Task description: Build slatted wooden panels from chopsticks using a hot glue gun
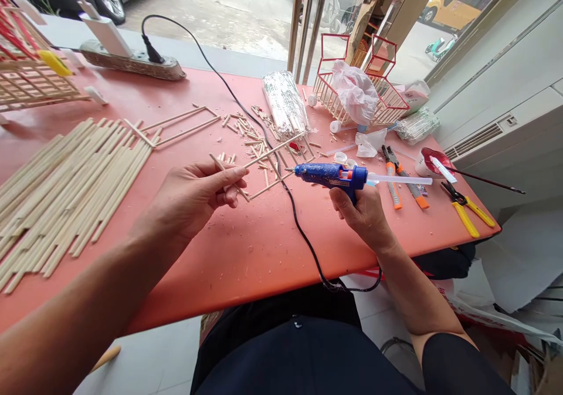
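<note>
My left hand (211,189) pinches a thin wooden stick frame (270,188) above the pink table (246,266). The frame is made of light sticks joined at corners. In my right hand (363,213) is a blue glue gun (325,174), held by its handle, with a clear glue stick (400,179) coming out of its back. Its nozzle points left and is close to the frame; whether they touch I cannot tell. Another stick frame (189,128) lies on the table beyond my left hand. Short cut sticks (246,128) are scattered behind the held frame.
Long sticks (65,189) are spread at the left. A power strip (132,60) feeds a black cable (303,230) across the table. Wrapped sticks (285,101), a stick basket (387,101), pliers (391,178), yellow-handled cutters (466,207) and a cup (426,163) stand or lie behind and right.
</note>
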`<control>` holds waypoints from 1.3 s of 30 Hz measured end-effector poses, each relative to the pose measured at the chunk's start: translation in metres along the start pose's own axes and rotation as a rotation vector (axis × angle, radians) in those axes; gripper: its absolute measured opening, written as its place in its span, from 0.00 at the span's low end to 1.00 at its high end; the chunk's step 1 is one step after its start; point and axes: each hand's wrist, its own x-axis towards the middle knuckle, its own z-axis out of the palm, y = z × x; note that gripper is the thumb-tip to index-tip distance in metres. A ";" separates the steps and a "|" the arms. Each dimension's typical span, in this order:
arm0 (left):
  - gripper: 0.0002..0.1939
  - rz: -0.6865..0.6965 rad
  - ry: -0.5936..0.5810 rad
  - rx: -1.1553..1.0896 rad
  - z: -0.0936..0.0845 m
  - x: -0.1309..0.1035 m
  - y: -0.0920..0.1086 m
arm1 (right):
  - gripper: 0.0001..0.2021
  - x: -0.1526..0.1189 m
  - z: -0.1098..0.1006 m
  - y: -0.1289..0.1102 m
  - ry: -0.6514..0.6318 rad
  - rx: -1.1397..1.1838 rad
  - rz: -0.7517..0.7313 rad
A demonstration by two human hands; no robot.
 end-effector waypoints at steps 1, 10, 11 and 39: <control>0.15 -0.013 -0.007 0.008 0.001 0.000 0.000 | 0.30 0.000 0.000 0.000 0.012 0.000 0.002; 0.12 -0.079 -0.099 0.082 0.004 -0.004 -0.003 | 0.30 0.000 0.003 -0.005 0.022 0.024 -0.036; 0.12 -0.079 -0.103 0.088 0.003 -0.004 -0.003 | 0.29 0.000 0.003 -0.005 0.019 0.024 -0.039; 0.12 -0.036 -0.147 0.090 0.001 -0.002 -0.006 | 0.30 0.001 0.003 -0.012 -0.010 -0.010 0.020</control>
